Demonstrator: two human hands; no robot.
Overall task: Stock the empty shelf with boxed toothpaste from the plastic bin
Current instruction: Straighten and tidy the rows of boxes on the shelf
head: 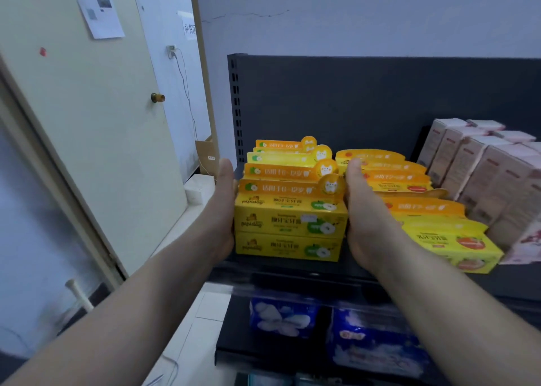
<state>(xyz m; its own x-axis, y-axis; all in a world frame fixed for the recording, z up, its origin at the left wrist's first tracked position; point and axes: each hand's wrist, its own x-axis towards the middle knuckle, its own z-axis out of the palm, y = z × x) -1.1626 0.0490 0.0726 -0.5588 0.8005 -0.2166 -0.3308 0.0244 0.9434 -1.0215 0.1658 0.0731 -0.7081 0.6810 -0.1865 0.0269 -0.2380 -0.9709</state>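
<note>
Yellow toothpaste boxes with green apple pictures point(289, 224) stand stacked in rows at the left end of the dark shelf point(292, 271). My left hand point(224, 207) presses flat against the stack's left side, fingers straight. On the stack's right side my right hand point(361, 210) presses flat, between it and a second group of yellow boxes with orange tops and strawberry pictures point(433, 227). The plastic bin is not in view.
Pink and white boxes point(483, 174) fill the shelf's right part. Blue soft packs point(374, 344) lie on the lower shelf. The shelf's black upright point(237, 107) and back panel stand behind. A cream door point(87, 122) and a cardboard box point(207, 157) are to the left.
</note>
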